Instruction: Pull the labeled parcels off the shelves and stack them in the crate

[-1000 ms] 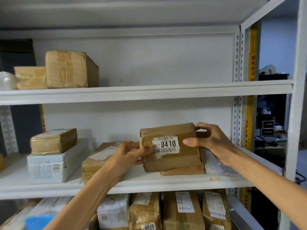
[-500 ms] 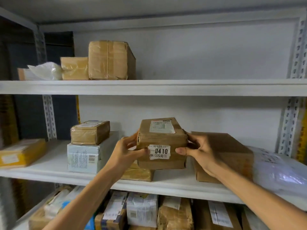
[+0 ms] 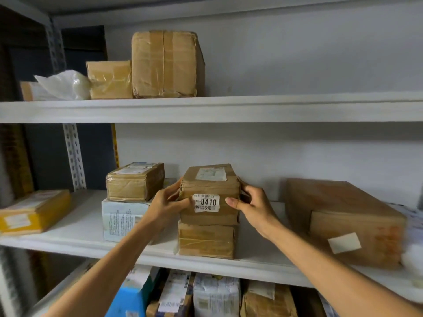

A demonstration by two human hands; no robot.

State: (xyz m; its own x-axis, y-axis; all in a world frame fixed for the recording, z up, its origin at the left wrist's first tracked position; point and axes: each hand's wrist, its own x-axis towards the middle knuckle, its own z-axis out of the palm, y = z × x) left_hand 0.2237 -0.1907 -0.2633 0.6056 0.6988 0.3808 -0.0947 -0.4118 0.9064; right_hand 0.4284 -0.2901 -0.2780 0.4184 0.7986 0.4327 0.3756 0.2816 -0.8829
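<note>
A brown cardboard parcel [image 3: 209, 187] with a white sticker reading 0410 sits on top of another taped brown parcel [image 3: 206, 240] on the middle shelf [image 3: 75, 234]. My left hand [image 3: 168, 204] grips its left side, thumb on the front next to the sticker. My right hand [image 3: 253, 208] grips its right side, thumb on the front face. No crate is in view.
Left of it a brown parcel [image 3: 135, 181] lies on a white box [image 3: 121, 219], and a yellow parcel [image 3: 34, 211] lies further left. A large brown box [image 3: 343, 220] lies at the right. Taped boxes [image 3: 166, 64] stand on the upper shelf. Labeled parcels [image 3: 215, 296] fill the shelf below.
The view has swung left along the shelves. Both hands carried the 0410 parcel left and lowered it onto the taped brown parcel, still holding its sides.
</note>
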